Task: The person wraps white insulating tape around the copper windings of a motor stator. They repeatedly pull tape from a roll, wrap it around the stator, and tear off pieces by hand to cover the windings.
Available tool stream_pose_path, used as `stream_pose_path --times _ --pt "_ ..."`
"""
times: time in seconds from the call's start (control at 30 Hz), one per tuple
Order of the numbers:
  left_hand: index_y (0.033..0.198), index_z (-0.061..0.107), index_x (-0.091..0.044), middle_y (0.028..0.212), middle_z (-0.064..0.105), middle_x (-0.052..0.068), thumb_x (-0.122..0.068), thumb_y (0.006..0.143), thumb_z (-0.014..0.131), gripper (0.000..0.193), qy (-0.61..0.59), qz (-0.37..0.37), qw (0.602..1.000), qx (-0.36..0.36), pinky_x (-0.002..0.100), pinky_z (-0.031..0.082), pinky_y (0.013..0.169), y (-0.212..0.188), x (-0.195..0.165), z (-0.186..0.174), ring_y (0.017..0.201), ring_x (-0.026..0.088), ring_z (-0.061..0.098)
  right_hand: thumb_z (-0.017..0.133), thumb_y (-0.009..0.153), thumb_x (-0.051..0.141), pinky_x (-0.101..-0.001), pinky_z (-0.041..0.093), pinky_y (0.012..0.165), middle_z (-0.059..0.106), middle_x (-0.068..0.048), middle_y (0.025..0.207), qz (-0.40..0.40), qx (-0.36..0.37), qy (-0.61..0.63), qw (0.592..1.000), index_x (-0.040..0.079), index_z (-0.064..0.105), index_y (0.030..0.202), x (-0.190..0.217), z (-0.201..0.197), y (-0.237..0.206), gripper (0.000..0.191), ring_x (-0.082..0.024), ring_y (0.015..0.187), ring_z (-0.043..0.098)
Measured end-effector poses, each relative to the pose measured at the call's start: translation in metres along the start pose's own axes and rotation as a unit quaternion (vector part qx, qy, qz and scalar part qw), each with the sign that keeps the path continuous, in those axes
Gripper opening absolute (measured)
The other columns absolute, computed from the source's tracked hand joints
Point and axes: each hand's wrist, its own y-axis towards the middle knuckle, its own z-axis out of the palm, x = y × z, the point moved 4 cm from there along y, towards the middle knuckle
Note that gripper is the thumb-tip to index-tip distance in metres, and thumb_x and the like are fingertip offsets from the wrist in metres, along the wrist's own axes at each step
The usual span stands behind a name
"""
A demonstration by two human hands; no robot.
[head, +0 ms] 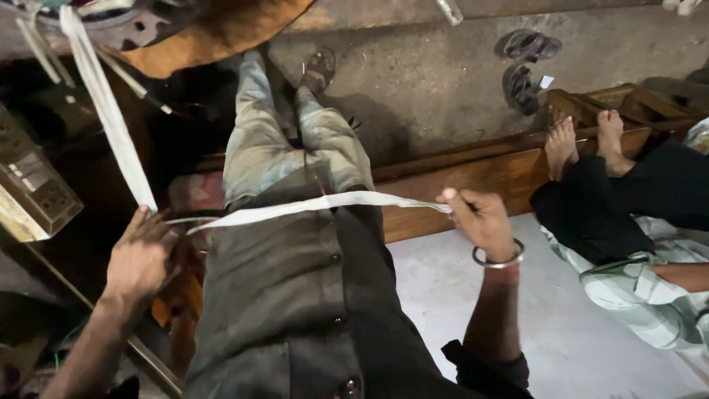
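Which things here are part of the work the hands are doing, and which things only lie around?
In use:
- white strip, stretched between both hands and running on up to the upper left
- left hand, gripping it
- right hand, pinching its other end

Lying about:
- pair of sandals on the floor
- wooden frame
- another person's bare feet

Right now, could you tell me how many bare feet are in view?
2: a left-hand bare foot and a right-hand bare foot, side by side on the wooden ledge at upper right.
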Motion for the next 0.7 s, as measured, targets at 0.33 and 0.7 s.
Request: stream_pose_path --times 0.33,0.7 --pt "0.123 0.070 -0.013 0.118 0.069 0.009 -0.010 0.079 0.066 0.044 -0.066 -0.076 0.995 0.012 0.041 0.030 0.134 -0.048 -0.018 0.048 0.132 0.027 0.058 0.084 0.079 0.019 -0.0397 0.058 0.071 0.076 -0.014 0.088 -0.047 0.010 -0.233 0.971 0.010 0.075 0.112 -0.016 0.067 0.052 0.036 -0.030 0.078 0.073" --pt "0.109 0.074 -0.016 0.113 0.070 0.005 -0.013 0.069 0.063 0.042 -0.061 -0.112 0.988 0.086 0.044 0.028 0.126 -0.073 -0.039 0.065 0.125 0.028 0.059 0.078 0.080 0.016 -0.0388 0.061 0.076 0.077 -0.011 0.091 -0.081 -0.059 -0.117 0.988 0.013 0.072 0.117 -0.019 0.078 0.057 0.038 -0.029 0.083 0.075"
